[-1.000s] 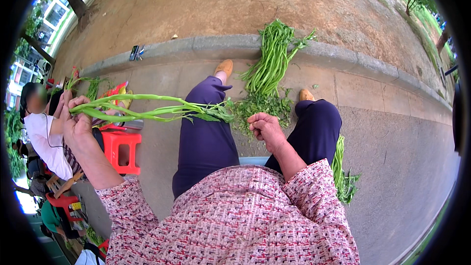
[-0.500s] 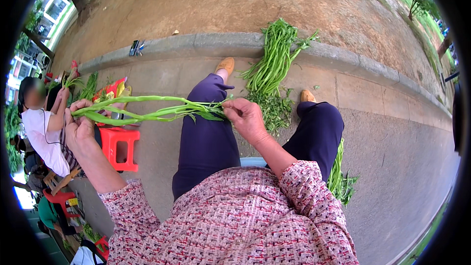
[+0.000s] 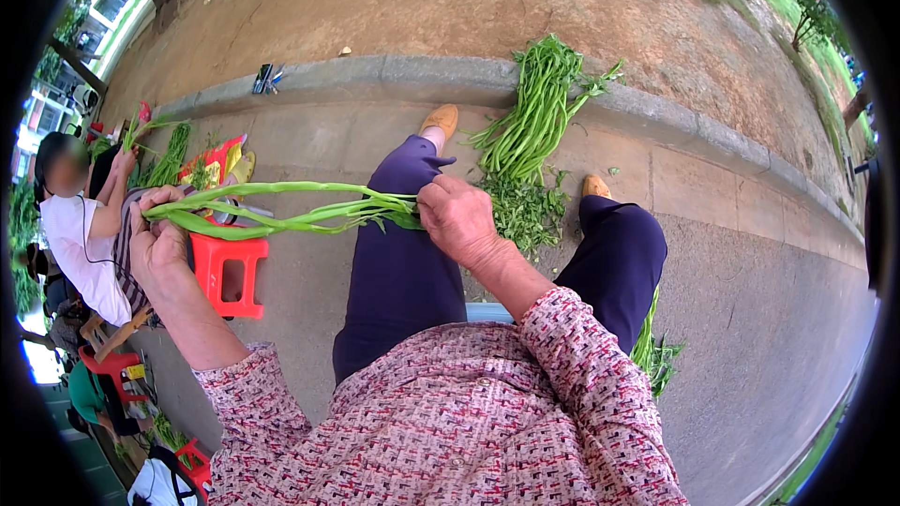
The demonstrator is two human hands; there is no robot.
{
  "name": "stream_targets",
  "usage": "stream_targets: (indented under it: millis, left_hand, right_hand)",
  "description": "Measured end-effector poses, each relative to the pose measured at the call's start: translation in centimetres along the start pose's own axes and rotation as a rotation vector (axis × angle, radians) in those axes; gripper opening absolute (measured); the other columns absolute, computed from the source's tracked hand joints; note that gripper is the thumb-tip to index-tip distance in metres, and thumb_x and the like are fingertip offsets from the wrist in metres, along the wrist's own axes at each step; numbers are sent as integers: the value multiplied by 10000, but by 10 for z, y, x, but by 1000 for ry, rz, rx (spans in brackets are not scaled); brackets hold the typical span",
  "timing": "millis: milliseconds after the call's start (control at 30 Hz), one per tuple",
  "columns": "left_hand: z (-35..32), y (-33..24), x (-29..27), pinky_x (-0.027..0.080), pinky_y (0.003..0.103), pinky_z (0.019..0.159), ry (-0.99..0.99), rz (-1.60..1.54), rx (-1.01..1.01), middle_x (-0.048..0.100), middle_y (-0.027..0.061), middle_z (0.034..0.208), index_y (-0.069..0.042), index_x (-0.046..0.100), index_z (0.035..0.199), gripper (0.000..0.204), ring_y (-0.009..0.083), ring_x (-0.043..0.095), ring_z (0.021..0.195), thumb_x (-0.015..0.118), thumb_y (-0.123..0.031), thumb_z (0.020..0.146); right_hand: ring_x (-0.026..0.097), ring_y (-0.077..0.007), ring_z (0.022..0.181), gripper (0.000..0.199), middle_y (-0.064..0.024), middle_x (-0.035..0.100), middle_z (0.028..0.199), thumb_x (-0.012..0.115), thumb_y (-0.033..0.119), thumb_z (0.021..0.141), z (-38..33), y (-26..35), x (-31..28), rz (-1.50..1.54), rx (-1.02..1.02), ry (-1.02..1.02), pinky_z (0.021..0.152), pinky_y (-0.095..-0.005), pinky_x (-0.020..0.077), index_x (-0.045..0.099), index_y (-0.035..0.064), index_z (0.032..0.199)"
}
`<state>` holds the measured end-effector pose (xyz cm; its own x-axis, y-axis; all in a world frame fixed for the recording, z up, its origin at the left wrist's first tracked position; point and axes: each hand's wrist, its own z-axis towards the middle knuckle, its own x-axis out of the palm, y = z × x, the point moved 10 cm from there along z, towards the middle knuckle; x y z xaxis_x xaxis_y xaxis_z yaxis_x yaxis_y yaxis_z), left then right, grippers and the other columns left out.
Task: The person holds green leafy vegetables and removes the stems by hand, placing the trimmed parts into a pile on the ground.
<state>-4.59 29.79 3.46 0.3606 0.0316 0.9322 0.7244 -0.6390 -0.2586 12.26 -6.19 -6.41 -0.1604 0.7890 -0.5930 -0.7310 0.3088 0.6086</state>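
Several long green vegetable stems [image 3: 309, 189] stretch sideways in front of me, above my left thigh. My left hand [image 3: 159, 236] is closed around their thick ends at the left. At the other end, my right hand [image 3: 459, 217] is closed on the thin, leafy tips, its back turned up and hiding most of the leaves. A big pile of similar stems [image 3: 532, 117] lies beyond my feet, across the kerb. Loose picked leaves [image 3: 520, 211] are heaped just below that pile, between my feet.
A red plastic stool [image 3: 228, 272] stands beyond my left forearm. At the far left a person in white [image 3: 84, 234] holds green stems, near a red and yellow bag [image 3: 223, 161]. More greens [image 3: 654, 356] lie by my right thigh. A stone kerb [image 3: 375, 80] crosses ahead.
My right hand has slid slightly left and closed over the leafy tips, covering leaves that showed before. The left hand keeps its hold. The person at the left has raised their stems.
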Motion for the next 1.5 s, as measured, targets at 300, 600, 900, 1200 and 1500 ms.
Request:
stream_targets:
  millis: [300,600,900,1200,1500]
  left_hand:
    - [7,-5,-9,373,362,610,-36,9,33,391,64,670,-29,421,764,183,200,415,627,496,-143,886]
    - [17,-4,-20,361,351,594,-55,-68,-39,375,60,660,-40,413,763,204,188,403,616,472,-172,906]
    - [39,-28,-25,361,326,566,-238,-128,81,373,44,651,-55,428,706,131,187,395,623,496,-30,815]
    - [115,-121,-6,410,375,658,-18,527,84,453,70,701,-48,483,819,246,222,469,688,383,-230,949]
    - [80,-60,2,388,307,607,-38,257,-164,423,27,684,-70,488,856,95,155,422,643,518,-158,876]
  right_hand:
    - [615,-290,625,45,-108,612,645,597,102,719,-31,-60,5,346,647,131,620,-355,487,615,62,728]
    - [423,-91,510,106,9,523,588,600,94,731,-76,-113,20,622,920,-44,480,-266,358,617,-8,706]
    - [325,-53,413,145,55,442,547,607,162,797,-135,-172,-35,617,1154,-167,381,-242,244,657,27,778]
    - [409,-59,460,163,25,505,600,595,192,820,-157,-188,-43,844,1346,-231,384,-226,291,648,42,851]
    - [581,-108,600,332,-8,636,755,478,381,920,-162,-177,-22,1307,1384,-178,499,-242,421,605,74,933]
